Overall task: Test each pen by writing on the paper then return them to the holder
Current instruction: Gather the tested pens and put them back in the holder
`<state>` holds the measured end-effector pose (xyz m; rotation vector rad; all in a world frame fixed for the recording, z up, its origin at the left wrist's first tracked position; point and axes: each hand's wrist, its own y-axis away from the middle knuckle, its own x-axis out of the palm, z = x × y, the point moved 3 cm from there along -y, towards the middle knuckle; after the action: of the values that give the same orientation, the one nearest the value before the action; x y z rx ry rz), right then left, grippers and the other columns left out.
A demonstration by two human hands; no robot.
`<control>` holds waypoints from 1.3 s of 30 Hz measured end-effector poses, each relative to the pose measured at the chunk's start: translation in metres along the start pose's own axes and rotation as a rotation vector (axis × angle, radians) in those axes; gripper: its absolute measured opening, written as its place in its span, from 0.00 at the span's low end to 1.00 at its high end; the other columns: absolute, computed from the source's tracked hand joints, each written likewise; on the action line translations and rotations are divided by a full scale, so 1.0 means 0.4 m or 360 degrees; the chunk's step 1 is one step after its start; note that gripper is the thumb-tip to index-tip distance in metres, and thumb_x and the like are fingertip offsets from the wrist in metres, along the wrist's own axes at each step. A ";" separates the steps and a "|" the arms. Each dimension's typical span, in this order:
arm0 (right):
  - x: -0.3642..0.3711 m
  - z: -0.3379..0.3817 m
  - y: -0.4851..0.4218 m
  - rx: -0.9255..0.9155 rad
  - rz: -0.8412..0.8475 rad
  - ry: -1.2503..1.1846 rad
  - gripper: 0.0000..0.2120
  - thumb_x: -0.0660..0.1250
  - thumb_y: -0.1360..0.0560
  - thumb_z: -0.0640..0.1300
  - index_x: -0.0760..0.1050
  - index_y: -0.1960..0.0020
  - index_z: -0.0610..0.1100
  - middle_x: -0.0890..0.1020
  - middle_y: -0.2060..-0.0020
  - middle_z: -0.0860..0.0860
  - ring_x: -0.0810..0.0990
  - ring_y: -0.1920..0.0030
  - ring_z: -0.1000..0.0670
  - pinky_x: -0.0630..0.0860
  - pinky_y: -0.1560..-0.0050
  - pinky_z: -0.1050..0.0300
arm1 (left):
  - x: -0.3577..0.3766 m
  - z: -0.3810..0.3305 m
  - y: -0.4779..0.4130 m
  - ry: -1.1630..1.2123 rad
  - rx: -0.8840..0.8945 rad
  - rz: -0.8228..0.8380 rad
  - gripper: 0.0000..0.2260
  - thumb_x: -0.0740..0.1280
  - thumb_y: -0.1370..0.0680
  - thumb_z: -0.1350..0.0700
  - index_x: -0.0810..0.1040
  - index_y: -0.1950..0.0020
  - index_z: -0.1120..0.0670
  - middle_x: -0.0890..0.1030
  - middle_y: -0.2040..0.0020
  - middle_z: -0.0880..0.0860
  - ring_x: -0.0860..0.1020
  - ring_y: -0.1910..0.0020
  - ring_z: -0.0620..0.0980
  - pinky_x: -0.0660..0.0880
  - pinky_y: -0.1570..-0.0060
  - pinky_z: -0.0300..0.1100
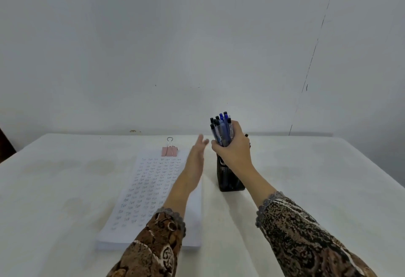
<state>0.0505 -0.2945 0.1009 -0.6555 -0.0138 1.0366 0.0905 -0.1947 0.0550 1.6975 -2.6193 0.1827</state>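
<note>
The pens [220, 127] are slim plastic barrels, probably light and stiff but smooth, so a loose bunch could slip or fan apart. Taking them round the middle of the barrels, as here, looks the surest hold. The right hand [235, 147] is wrapped round the whole bundle, fingers and thumb curled about it, with the clicker ends standing up above the fist. Directly under the fist stands the black mesh holder [228, 180]. Whether the pens' lower ends sit inside it cannot be told, since the hand hides them. Just left of the grip, apart from the bundle, the left hand [197, 154] is spread with straight fingers and holds nothing. Farther left lies the paper [149, 189], covered in test marks and clamped at its far edge by a pink binder clip [169, 150].
</note>
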 end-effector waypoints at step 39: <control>-0.100 0.069 -0.087 0.0256 0.0724 0.0520 0.13 0.55 0.20 0.42 0.75 0.42 0.40 0.80 0.46 0.46 0.77 0.46 0.46 0.70 0.49 0.58 | 0.062 -0.080 -0.006 -0.0851 0.0168 0.0169 0.25 0.63 0.24 0.51 0.57 0.29 0.45 0.73 0.36 0.48 0.70 0.36 0.53 0.60 0.32 0.57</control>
<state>0.0483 -0.3244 0.1525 -0.6900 0.5194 1.3375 0.0809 -0.2150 0.0888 1.8536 -3.1254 -0.1617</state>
